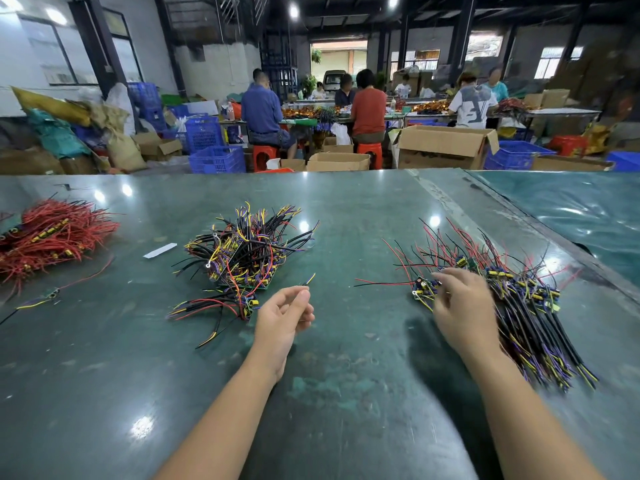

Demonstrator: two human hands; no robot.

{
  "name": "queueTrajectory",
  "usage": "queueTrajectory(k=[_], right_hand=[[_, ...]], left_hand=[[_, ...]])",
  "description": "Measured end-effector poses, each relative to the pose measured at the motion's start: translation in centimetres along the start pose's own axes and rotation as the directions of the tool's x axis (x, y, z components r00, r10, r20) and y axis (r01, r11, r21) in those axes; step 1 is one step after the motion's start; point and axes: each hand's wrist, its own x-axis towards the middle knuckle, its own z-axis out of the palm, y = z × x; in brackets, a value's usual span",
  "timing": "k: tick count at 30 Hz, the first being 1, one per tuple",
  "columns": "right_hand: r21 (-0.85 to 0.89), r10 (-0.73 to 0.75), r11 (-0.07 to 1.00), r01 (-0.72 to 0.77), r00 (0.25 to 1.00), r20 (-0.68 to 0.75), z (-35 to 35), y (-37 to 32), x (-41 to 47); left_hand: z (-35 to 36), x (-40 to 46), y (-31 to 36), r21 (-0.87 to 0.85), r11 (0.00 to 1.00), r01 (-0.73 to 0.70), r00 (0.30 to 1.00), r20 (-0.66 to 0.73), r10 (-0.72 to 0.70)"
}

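The left hand (284, 317) pinches a thin wire (310, 279) clear of the counter (346, 382), ready; the right hand (464, 310) dips bent-fingered into the wired boards (526, 299), likely for another, its grip blurred

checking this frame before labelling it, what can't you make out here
Head view, right hand: motion-blurred, and it covers part of the right wire pile, so its grip is unclear.
Head view, left hand: the thin wire just past it is too small to tell if pinched.
Head view, red wire pile: cut off by the left edge.
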Motion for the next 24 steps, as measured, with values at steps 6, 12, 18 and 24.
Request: queueTrajectory(k=[6,12,18,24], right_hand=[[-0.152,-0.036,0.975,0.160,0.797,0.603,2.9,0.4,-1.3],[-0.046,-0.008,0.998,0.037,0.852,0.523,2.2,1.1,-0.7],[-0.120,0.033,0.993,0.017,0.914,0.403,2.0,1.2,-0.8],[-0.148,0.020,0.989,0.016,0.970,0.242,1.9,-0.1,-1.2]], left_hand=[[-1.3,0.8,0.4,0.352,0.892,-0.284,0.949,-0.031,0.314],[-4.9,2.0,1.4,0.834,0.535,-0.133,0.786,-0.240,0.569],[-5.7,2.2,0.6,0.910,0.408,0.076,0.911,-0.230,0.342],[-4.5,1.9,1.7,0.838,0.544,-0.052,0.819,-0.276,0.503]])
